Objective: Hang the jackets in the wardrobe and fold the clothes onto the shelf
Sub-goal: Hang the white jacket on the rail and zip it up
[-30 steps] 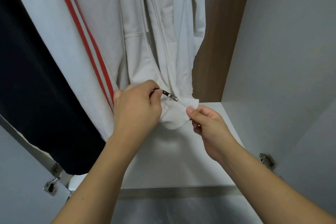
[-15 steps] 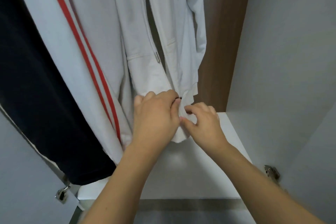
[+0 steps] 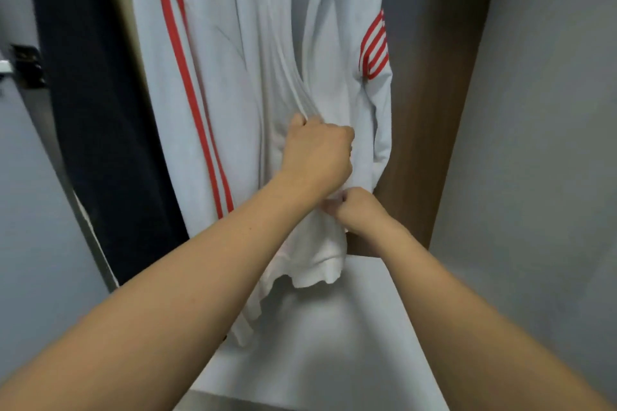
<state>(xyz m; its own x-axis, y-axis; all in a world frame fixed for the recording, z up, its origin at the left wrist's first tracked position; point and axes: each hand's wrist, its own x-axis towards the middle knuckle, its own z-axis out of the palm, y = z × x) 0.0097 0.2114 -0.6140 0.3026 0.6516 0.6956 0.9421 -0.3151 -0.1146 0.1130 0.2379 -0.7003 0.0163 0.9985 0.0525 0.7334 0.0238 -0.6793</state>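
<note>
White jacket hanging lengthwise vertical, hem downward, in both hands' grip.

Two bare forearms, no sleeves in view up to the frame edge. Left hand and right hand without rings, watch or gloves. Short, unpainted fingernail at the right hand's fingertips.

Home bedroom wardrobe, hung jackets, white shelf, wood side panel
</note>
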